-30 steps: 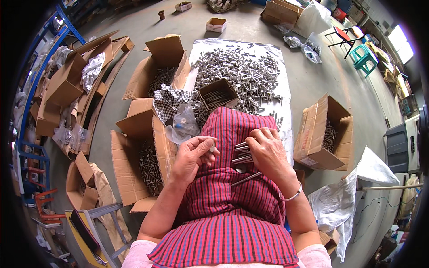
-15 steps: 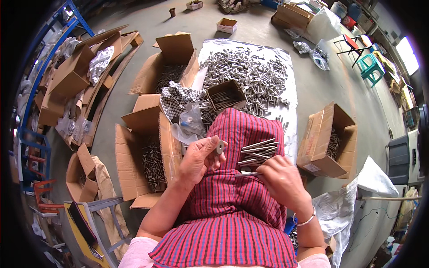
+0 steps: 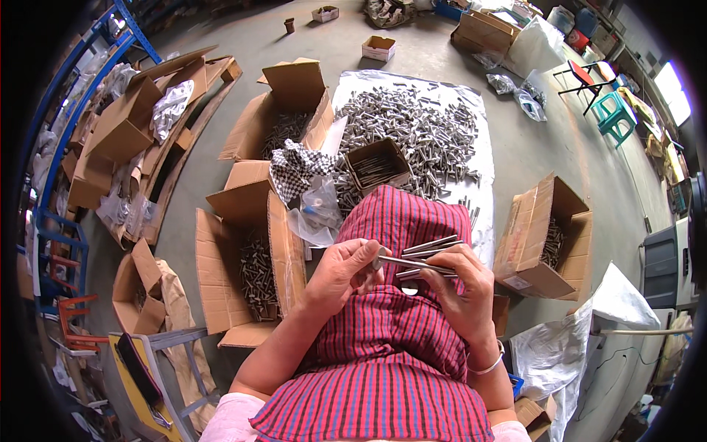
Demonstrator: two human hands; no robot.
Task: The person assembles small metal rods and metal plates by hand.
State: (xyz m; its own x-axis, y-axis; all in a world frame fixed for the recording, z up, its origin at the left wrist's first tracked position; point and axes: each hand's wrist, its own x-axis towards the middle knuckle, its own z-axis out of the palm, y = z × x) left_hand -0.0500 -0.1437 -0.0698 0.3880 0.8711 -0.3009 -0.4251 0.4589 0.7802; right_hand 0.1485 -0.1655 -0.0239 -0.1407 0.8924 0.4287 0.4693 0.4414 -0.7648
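My left hand (image 3: 340,274) is closed in a pinch on a small round metal piece with a hole, a ring gauge by its look (image 3: 381,257), now mostly edge-on. Between the fingers of my right hand (image 3: 468,289) is a thin metal rod (image 3: 409,262). Its left end meets the round piece; whether it enters the hole I cannot tell. More loose metal rods (image 3: 436,244) lie on the red striped apron (image 3: 368,390) over my lap, just beyond and under my right hand. A small white round thing (image 3: 409,290) shows below them.
A heap of metal pins (image 3: 412,118) covers a white sheet (image 3: 482,177) ahead, with a small open carton (image 3: 377,163) at its near edge. Cartons of metal parts stand left (image 3: 287,243) and right (image 3: 515,236). Plastic bags (image 3: 318,214) lie beside the left cartons.
My right hand has raised a rod from the lap and brought its end leftward to the round piece. My left hand has turned that piece from face-on to nearly edge-on.
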